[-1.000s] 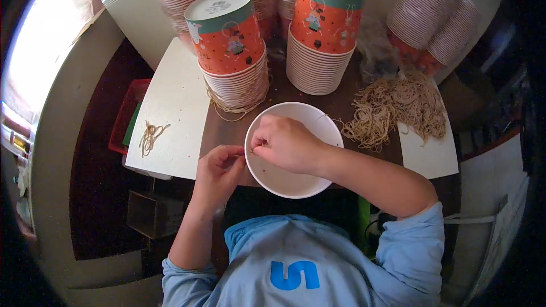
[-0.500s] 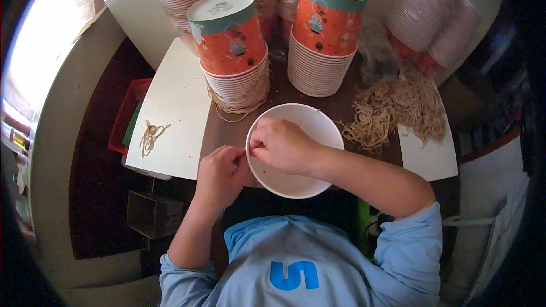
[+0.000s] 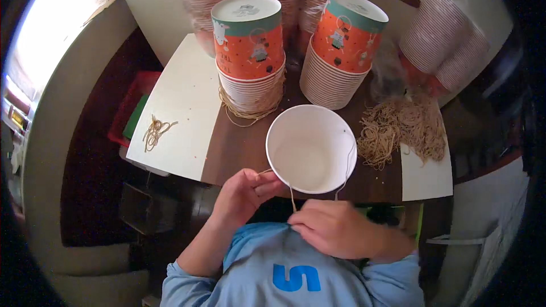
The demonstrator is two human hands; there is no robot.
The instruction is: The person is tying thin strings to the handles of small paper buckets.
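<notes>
A window (image 3: 48, 28) at the upper left is washed out to plain white, and light falls off toward the right, where the far side sinks into shadow. A grey-beige wall (image 3: 45, 153) bends beneath it (the fisheye lens curves its edges), beside a dark reddish-brown surface (image 3: 91, 193), floor or panel, hard to tell which. A pale upright surface (image 3: 142, 3) stands behind the desk (image 3: 242, 150), whose dark brown top has white sections either side. A pale panel (image 3: 469, 193) rises at the right.
</notes>
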